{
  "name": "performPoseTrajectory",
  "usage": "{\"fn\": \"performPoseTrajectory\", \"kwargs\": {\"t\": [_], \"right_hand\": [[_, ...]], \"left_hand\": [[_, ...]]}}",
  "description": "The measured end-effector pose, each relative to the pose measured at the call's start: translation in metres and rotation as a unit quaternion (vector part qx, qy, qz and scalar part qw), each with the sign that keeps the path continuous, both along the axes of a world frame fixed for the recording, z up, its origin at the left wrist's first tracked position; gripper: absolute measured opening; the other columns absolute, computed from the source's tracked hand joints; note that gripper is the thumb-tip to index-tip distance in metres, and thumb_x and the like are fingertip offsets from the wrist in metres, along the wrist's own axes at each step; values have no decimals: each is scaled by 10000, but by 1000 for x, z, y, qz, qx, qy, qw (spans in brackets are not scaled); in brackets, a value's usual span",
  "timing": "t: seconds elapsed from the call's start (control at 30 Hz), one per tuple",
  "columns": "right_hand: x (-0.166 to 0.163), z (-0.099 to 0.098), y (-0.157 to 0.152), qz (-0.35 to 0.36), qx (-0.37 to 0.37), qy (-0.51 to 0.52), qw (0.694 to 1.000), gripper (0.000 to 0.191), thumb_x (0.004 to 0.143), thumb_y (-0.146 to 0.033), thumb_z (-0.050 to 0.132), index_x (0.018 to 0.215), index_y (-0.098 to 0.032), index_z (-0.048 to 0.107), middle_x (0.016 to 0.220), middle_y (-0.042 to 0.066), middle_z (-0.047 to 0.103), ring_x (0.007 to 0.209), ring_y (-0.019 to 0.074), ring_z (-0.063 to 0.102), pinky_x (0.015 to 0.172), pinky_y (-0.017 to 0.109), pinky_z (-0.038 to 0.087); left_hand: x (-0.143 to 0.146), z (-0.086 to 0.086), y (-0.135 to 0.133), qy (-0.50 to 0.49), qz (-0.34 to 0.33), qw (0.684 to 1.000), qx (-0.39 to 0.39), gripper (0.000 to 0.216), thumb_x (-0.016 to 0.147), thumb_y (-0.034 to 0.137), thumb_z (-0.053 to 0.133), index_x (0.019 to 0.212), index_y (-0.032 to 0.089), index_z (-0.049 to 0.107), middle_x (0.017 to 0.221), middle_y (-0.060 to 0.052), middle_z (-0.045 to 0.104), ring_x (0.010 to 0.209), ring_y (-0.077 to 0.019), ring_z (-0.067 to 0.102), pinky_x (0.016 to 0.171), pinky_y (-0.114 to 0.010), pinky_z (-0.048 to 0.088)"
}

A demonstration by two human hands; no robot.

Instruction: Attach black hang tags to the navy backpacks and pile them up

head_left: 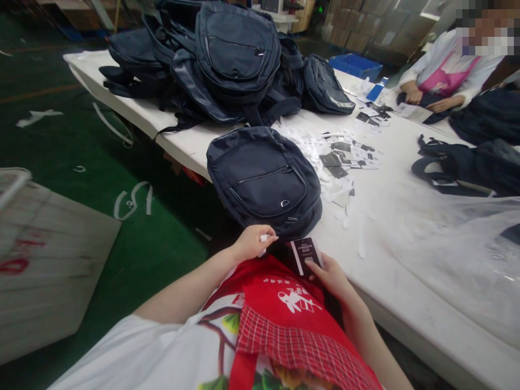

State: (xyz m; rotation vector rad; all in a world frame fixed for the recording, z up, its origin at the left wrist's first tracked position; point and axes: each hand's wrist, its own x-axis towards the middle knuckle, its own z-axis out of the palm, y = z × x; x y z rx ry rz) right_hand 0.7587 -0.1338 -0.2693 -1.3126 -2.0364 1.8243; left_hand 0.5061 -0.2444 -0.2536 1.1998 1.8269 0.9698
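Note:
A dark navy backpack point(264, 179) lies flat at the near edge of the white table point(406, 281), right in front of me. My left hand point(254, 242) is closed in a pinch on a small white piece at the backpack's bottom edge. My right hand point(331, 273) holds a small black hang tag point(305, 253) with white print, just below the backpack.
A pile of navy backpacks point(227, 59) fills the table's far end. Loose black tags and white paper strips point(345, 157) litter the middle. Clear plastic bags point(459, 254) lie at right. Another person point(442, 76) sits across. A white crate point(40, 260) stands on the green floor at left.

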Motion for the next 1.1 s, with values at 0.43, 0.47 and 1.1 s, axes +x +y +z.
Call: {"fn": "performPoseTrajectory", "kwargs": {"t": [0.43,0.47,1.1], "right_hand": [[-10,11,-36,317,314,-165,880,473,900,-202,438,1358,-278,527,983,80,719,875,252,665,796,340,452],[-16,10,-36,324,328,-174,870,479,882,-168,442,1342,-256,544,959,91,715,872,254,659,799,341,448],[-85,9,-42,315,304,-213,873,221,854,-136,491,942,-130,694,907,184,718,812,284,670,736,360,460]], "left_hand": [[-15,-46,-20,-182,53,977,-96,463,653,618,709,759,168,723,683,-47,699,636,-152,616,604,-226,450],[-17,-48,-18,-239,83,963,-89,520,664,661,682,767,153,716,656,-54,688,611,-150,614,591,-232,456],[-9,-40,4,-388,112,915,-2,540,622,609,762,910,154,728,880,-109,752,845,-201,698,785,-281,531]]}}
